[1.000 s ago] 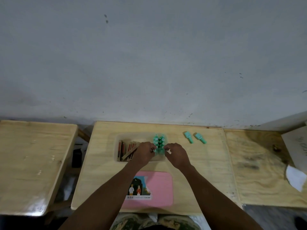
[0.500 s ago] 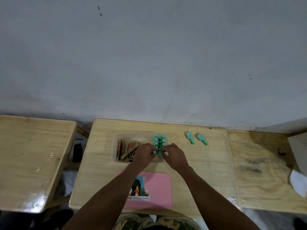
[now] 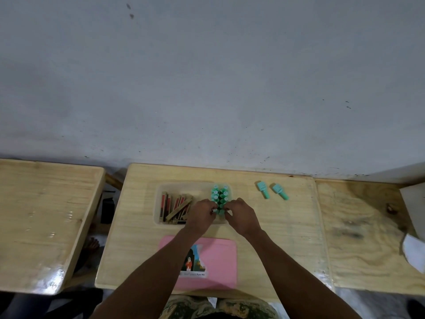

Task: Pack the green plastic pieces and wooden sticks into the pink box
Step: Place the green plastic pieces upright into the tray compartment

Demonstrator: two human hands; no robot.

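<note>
A shallow pale box [image 3: 161, 203] stands on the middle wooden table. Several wooden sticks [image 3: 174, 207] lie in its left part. Several green plastic pieces [image 3: 220, 195] stand packed in two rows in its right part. My left hand [image 3: 202, 214] and my right hand [image 3: 241, 215] meet at the near end of those rows, fingertips pinched on the nearest green pieces. Two more green pieces [image 3: 262, 189] [image 3: 280, 191] lie loose on the table to the right of the box. A pink lid [image 3: 220, 261] with a picture sticker lies flat near the front edge, under my forearms.
A second wooden table [image 3: 46, 222] stands to the left across a gap. A plywood table [image 3: 363, 226] adjoins on the right, with a white sheet [image 3: 415, 252] at its far right edge. A grey wall rises behind.
My two hands have drawn closer together over the near end of the green rows. The loose pieces, sticks and lid have kept their places; only the camera view shifted slightly.
</note>
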